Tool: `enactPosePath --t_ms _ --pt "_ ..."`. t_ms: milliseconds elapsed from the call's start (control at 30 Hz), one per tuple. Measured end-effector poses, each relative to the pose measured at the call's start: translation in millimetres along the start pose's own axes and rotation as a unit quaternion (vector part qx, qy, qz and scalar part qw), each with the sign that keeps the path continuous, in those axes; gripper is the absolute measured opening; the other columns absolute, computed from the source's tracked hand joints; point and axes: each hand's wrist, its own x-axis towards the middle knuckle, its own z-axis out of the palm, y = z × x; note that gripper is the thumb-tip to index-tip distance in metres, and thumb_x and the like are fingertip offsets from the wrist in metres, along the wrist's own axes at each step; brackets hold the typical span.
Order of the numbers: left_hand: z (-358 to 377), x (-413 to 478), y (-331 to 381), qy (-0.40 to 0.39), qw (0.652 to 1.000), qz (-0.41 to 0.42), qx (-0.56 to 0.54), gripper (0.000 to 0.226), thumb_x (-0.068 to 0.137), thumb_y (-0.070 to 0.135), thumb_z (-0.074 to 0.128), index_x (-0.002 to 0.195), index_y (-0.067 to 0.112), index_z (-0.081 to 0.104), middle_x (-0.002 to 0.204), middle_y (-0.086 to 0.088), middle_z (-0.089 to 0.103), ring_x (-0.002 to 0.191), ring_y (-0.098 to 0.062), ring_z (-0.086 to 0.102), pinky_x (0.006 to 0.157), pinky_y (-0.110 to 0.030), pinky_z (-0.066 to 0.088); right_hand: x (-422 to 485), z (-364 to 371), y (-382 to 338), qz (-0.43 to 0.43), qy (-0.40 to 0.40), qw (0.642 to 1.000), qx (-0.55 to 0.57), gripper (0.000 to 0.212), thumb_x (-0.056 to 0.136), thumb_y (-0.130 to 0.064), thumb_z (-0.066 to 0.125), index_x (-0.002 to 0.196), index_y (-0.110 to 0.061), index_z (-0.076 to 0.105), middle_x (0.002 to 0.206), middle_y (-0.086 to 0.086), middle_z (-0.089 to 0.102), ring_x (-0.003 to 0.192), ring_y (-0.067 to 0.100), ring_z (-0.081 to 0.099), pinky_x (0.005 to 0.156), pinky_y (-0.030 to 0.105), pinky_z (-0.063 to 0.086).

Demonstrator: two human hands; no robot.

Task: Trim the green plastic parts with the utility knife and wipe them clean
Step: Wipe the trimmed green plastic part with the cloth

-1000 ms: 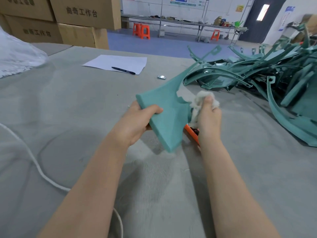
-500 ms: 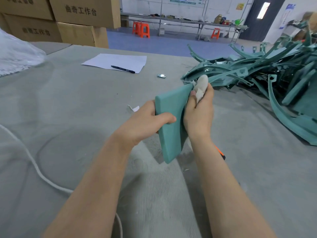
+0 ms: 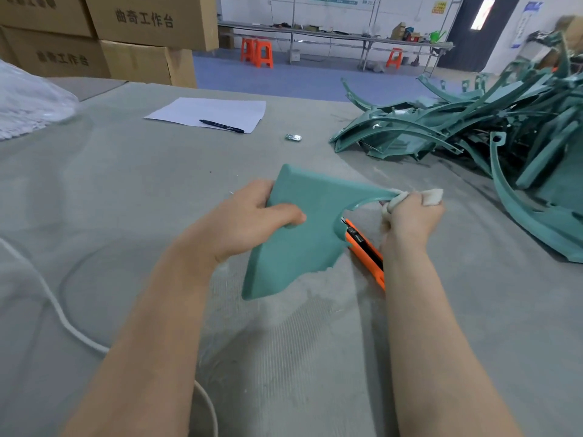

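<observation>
My left hand (image 3: 249, 220) grips the broad end of a green plastic part (image 3: 303, 228), thumb on its upper face, holding it above the grey table (image 3: 126, 190). My right hand (image 3: 410, 217) holds a white cloth (image 3: 430, 197) wrapped around the part's thin curved arm. An orange utility knife (image 3: 366, 252) lies on the table beneath the part, partly hidden by my right forearm.
A tangled pile of green plastic parts (image 3: 473, 134) fills the right side of the table. A sheet of paper (image 3: 208, 113) with a black pen (image 3: 220, 126) and a small metal object (image 3: 293, 137) lie farther back. Cardboard boxes (image 3: 126, 36) stand at the back left, and a white cord (image 3: 63, 320) runs at the left.
The part has been turned from edge-on to flat-faced. My right hand with the cloth slid outward to the thin arm, uncovering the knife on the table.
</observation>
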Motion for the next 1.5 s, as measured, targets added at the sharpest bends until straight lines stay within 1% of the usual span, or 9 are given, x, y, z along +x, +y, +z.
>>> enactPosePath --t_ms 100,267,367,500,800,933,1167,1333,1500 --pt "-4 2 -2 0.039 0.999 0.024 0.0 0.025 0.093 0.018 0.06 0.072 0.027 0.07 0.066 0.019 0.069 0.058 0.003 0.065 0.052 -0.012 0.048 -7 -2 -4 0.096 -0.036 0.995 -0.008 0.019 0.093 -0.004 0.031 0.082 -0.012 0.044 0.073 0.018 0.063 0.056 0.023 0.06 0.041 0.016 0.037" --pt "-13 3 -6 0.146 0.982 0.091 0.076 0.019 0.097 0.025 0.054 0.082 0.033 0.063 0.074 0.014 0.069 0.064 0.007 0.061 0.062 -0.008 0.045 -16 -10 -15 0.222 -0.184 0.956 -0.057 0.05 0.083 0.007 0.02 0.047 -0.009 0.05 0.036 0.0 0.049 0.029 0.008 0.044 0.035 0.01 0.021" --pt "-22 3 -9 0.233 0.967 0.104 0.024 0.009 0.093 0.03 0.059 0.085 0.032 0.063 0.087 0.003 0.071 0.079 -0.01 0.066 0.077 -0.032 0.053 -20 -11 -15 0.119 -0.126 0.984 0.029 0.051 0.091 0.001 0.026 0.052 -0.018 0.053 0.059 0.01 0.053 0.045 0.017 0.053 0.037 0.015 0.033" --pt "-29 1 -8 0.242 0.966 0.082 -0.033 0.019 0.08 0.04 0.059 0.084 0.024 0.067 0.087 0.0 0.073 0.078 -0.019 0.069 0.076 -0.046 0.055 -23 -13 -17 -0.032 -0.058 0.997 0.033 0.016 0.103 -0.024 0.037 0.094 -0.031 0.05 0.094 -0.003 0.059 0.089 0.016 0.057 0.082 0.032 0.049" --pt "-45 -6 -19 0.227 0.973 0.04 -0.026 0.015 0.076 0.039 0.066 0.078 0.024 0.07 0.077 0.008 0.074 0.068 -0.011 0.069 0.069 -0.038 0.055 -23 -10 -12 -0.16 -0.209 0.959 -0.107 0.012 0.103 -0.017 0.043 0.107 -0.013 0.053 0.081 -0.003 0.053 0.072 0.013 0.05 0.059 0.021 0.045" --pt "-48 -8 -19 0.25 0.967 0.053 -0.009 0.015 0.08 0.038 0.064 0.073 0.026 0.069 0.07 0.013 0.071 0.063 -0.007 0.066 0.064 -0.034 0.053 -22 -9 -10 -0.089 -0.242 0.958 -0.125 0.017 0.102 -0.017 0.04 0.093 -0.01 0.053 0.06 0.002 0.04 0.051 0.017 0.034 0.052 0.025 0.029" --pt "-43 -4 -17 0.274 0.954 0.077 -0.092 0.012 0.079 0.036 0.065 0.079 0.026 0.071 0.078 0.01 0.074 0.074 -0.013 0.071 0.063 -0.033 0.058 -22 -23 -21 0.23 -0.169 0.926 0.247 0.044 0.103 -0.015 0.029 0.059 -0.016 0.034 0.038 -0.003 0.03 0.034 0.011 0.013 0.03 0.015 0.022" --pt "-34 2 -15 0.319 0.93 0.069 -0.171 0.009 0.091 0.021 0.063 0.085 0.022 0.07 0.081 0.007 0.075 0.078 -0.015 0.072 0.065 -0.033 0.059 -31 -15 -22 0.146 -0.213 0.939 0.229 0.035 0.097 -0.015 0.037 0.063 -0.021 0.031 0.058 -0.001 0.036 0.046 0.014 0.025 0.037 0.016 0.014" --pt "-5 18 -10 0.306 0.898 -0.003 -0.315 0.01 0.093 0.02 0.061 0.098 0.015 0.069 0.097 -0.005 0.075 0.09 -0.024 0.072 0.081 -0.043 0.058 -84 13 -15 0.051 -0.446 0.891 0.071 0.027 0.104 -0.034 0.039 0.09 -0.022 0.059 0.083 0.007 0.058 0.065 0.012 0.053 0.056 0.02 0.043"
